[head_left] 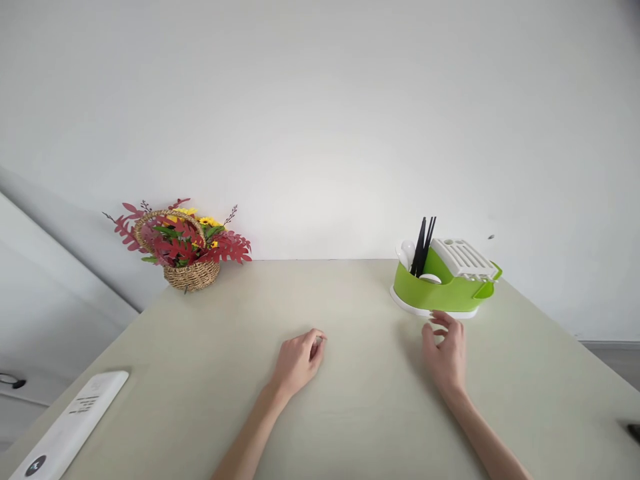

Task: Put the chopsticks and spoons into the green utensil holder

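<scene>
Near the middle of the table, my left hand (300,361) rests with its fingers curled in toward the thumb; nothing shows in it. My right hand (449,350) is raised just in front of a green and white utensil holder (434,293), its fingers bent and apart, with nothing between them. Whether the fingertips touch the holder's white base I cannot tell. Black chopsticks (423,247) stand upright in the holder's left part beside white spoons (407,252). A white slotted rack (465,259) covers its right part.
A wicker basket (193,277) of red leaves and yellow flowers stands at the back left against the wall. A long white device (75,423), possibly a power strip, lies at the left edge of the pale table (350,413). A dark object (634,432) sits at the far right.
</scene>
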{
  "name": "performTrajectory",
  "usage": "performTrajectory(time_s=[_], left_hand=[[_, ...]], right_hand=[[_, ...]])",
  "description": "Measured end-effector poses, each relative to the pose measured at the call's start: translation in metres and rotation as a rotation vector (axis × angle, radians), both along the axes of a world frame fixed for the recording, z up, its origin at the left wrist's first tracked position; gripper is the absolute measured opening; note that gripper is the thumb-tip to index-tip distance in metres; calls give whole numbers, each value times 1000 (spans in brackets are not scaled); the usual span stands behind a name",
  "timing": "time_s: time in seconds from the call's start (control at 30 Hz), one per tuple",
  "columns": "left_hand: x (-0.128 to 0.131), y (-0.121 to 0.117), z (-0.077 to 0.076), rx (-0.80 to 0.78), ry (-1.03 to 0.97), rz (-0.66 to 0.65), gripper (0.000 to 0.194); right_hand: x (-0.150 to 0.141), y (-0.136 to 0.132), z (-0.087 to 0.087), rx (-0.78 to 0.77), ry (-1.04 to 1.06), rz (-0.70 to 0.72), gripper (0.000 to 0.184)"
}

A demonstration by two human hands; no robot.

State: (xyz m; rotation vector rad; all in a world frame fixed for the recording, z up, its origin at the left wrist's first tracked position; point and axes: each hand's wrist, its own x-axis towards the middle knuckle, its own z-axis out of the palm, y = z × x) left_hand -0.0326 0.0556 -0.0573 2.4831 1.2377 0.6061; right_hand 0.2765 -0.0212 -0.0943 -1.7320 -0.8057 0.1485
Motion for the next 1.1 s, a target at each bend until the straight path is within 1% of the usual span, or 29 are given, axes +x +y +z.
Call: performTrajectory(time_s=[0.1,0.17,0.23,0.37,0.57,0.9,1.1], left_hand=[[0,0,0,4,1,-9,20],[0,0,-1,10,1,-16,19],[-1,1,-2,16,1,-25,19],[-1,1,-3,21,-1,-32,19],[-2,1,-2,9,2,-35,21],[-2,2,-3,25,13,-35,22],[-1,3,0,27,10,-39,23]], right_hand=[[7,-2,3,112,-93,-107,45],[11,-3,4,165,-162,-138,48],[16,-5,5,186,-202,-149,51],[21,-7,2,159,-180,-143,55],[20,-7,-1,133,-151,-119,63],[24,-7,-6,126,-120,-141,65],[27,-4,-6,71,-62,-112,80]])
